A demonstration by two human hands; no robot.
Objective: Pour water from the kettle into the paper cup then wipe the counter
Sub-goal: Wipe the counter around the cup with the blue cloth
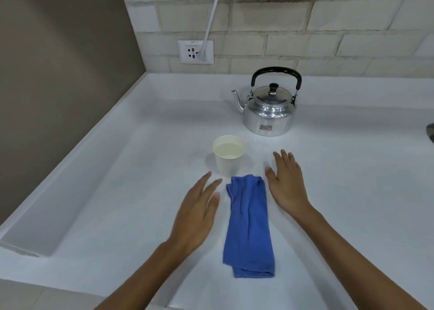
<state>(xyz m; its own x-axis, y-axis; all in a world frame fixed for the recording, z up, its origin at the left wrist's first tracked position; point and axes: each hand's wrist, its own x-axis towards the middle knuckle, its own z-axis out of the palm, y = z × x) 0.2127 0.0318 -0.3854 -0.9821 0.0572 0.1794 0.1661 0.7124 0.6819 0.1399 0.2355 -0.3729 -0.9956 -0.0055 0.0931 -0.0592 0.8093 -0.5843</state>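
- White counter (340,180) in a tiled corner, wall socket (195,52) behind.
- Kettle (269,108), filled paper cup (229,155), folded blue cloth (248,225).
- Left hand (196,212) and right hand (287,182) spread flat, empty, flanking the cloth.

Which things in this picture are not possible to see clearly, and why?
- Kettle, head view: its inside is hidden by the closed lid.
- Dark object at the right edge: cut off by the frame, cannot be identified.
- Left hand: fingers blurred.
- Socket label: too small to read.
- White cable: its upper end leaves the top edge.
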